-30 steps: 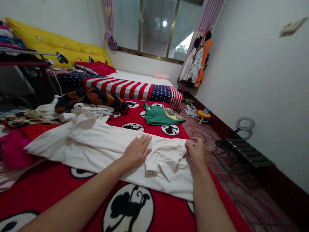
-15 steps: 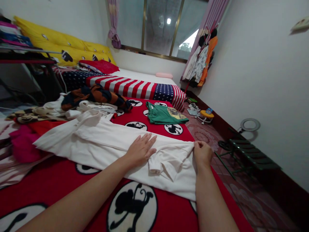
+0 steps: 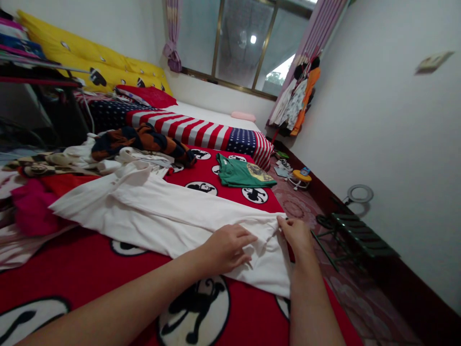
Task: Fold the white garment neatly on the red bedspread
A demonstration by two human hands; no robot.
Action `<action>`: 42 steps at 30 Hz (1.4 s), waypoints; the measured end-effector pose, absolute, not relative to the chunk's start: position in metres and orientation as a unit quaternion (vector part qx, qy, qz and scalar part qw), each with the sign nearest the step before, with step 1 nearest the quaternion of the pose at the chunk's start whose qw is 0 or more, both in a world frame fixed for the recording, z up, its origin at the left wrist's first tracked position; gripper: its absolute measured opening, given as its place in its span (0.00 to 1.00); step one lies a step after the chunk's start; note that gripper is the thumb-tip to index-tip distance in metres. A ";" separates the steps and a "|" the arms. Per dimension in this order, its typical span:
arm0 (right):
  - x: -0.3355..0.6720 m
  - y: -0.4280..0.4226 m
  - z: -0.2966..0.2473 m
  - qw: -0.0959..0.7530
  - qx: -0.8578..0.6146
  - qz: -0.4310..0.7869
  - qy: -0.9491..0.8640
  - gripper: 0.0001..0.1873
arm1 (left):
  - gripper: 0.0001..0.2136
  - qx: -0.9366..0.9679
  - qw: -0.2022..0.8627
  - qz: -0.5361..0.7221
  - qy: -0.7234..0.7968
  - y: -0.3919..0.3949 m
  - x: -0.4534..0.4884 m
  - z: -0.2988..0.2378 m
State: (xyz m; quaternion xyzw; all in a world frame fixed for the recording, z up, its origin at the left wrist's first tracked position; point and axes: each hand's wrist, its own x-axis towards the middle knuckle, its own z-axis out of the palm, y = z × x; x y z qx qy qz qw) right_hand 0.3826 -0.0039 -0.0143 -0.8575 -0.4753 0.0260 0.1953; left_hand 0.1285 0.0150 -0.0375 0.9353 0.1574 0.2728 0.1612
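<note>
A long white shirt (image 3: 173, 206) lies folded lengthwise across a red blanket (image 3: 108, 283) with black monkey figures in white circles. Over its right part is my left hand (image 3: 228, 247), fingers stretched out and a little apart, by the folded-in sleeve. Whether the fingers press on the cloth is hard to tell. My right hand (image 3: 298, 234) pinches the shirt's far right corner between thumb and fingers. Beyond the shirt a folded green T-shirt (image 3: 241, 173) with a yellowish print lies flat.
A heap of clothes (image 3: 90, 158) lies to the left, against the white shirt's far end. Behind stands a bed with a flag-patterned cover (image 3: 187, 127). On the floor at right are a dark green slatted stool (image 3: 360, 238), a ring light (image 3: 360, 193) and a small yellow stool (image 3: 301, 176).
My left hand has moved right and nearer to me, onto the folded sleeve, which looks flatter. My right hand still pinches the corner. The view has shifted slightly.
</note>
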 end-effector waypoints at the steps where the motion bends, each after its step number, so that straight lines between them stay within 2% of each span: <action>1: 0.381 -0.002 -0.016 0.202 -0.854 0.031 -0.478 0.24 | 0.17 0.938 0.157 0.263 0.163 0.013 0.133 -0.038; 6: 0.376 -0.001 -0.011 0.235 -0.876 0.015 -0.421 0.20 | 0.08 0.946 0.136 0.234 0.176 0.009 0.138 -0.036; 11: 0.379 -0.004 -0.008 0.184 -0.896 0.007 -0.404 0.16 | 0.08 0.929 0.222 0.258 0.145 0.005 0.128 -0.032; 13: 0.377 -0.004 -0.008 0.194 -0.891 0.001 -0.410 0.15 | 0.07 0.924 0.256 0.255 0.127 0.004 0.127 -0.031; 15: 0.370 -0.004 -0.006 0.257 -0.873 -0.033 -0.413 0.16 | 0.07 0.911 0.292 0.269 0.107 0.002 0.127 -0.029; 17: 0.361 -0.002 -0.004 0.353 -0.822 -0.062 -0.442 0.15 | 0.08 0.894 0.318 0.302 0.092 0.002 0.127 -0.027; 19: 0.352 0.000 -0.005 0.422 -0.753 -0.047 -0.503 0.15 | 0.09 0.874 0.323 0.345 0.115 0.005 0.126 -0.025; 20: 0.349 0.001 -0.006 0.422 -0.729 -0.023 -0.539 0.16 | 0.10 0.864 0.319 0.360 0.146 0.008 0.125 -0.025; 22: 0.348 0.004 -0.010 0.351 -0.714 0.038 -0.604 0.16 | 0.09 0.857 0.310 0.352 0.214 0.016 0.120 -0.024; 24: 0.348 0.005 -0.014 0.269 -0.721 0.081 -0.634 0.15 | 0.07 0.872 0.315 0.291 0.236 0.023 0.113 -0.023; 25: 0.348 0.005 -0.014 0.256 -0.721 0.089 -0.637 0.14 | 0.07 0.882 0.326 0.253 0.228 0.026 0.109 -0.022; 29: 0.336 0.001 -0.009 0.354 -0.666 0.152 -0.639 0.17 | 0.11 0.855 0.451 0.162 0.196 0.031 0.098 -0.015; 30: 0.330 -0.001 -0.008 0.357 -0.643 0.200 -0.648 0.18 | 0.12 0.834 0.490 0.152 0.202 0.033 0.096 -0.012; 32: 0.319 -0.002 -0.009 0.303 -0.610 0.286 -0.674 0.17 | 0.12 0.807 0.520 0.162 0.229 0.041 0.090 -0.003; 34: 0.312 0.000 -0.014 0.239 -0.608 0.296 -0.697 0.15 | 0.11 0.803 0.467 0.225 0.296 0.054 0.079 0.007; 38: 0.309 0.006 -0.024 0.201 -0.627 0.214 -0.721 0.14 | 0.08 0.757 0.190 0.392 0.487 0.084 0.032 0.031; 40: 0.310 0.008 -0.025 0.192 -0.632 0.186 -0.727 0.15 | 0.09 0.710 0.032 0.402 0.578 0.092 0.001 0.040; 42: 0.310 0.009 -0.025 0.185 -0.636 0.169 -0.730 0.16 | 0.13 0.651 -0.085 0.359 0.664 0.093 -0.031 0.045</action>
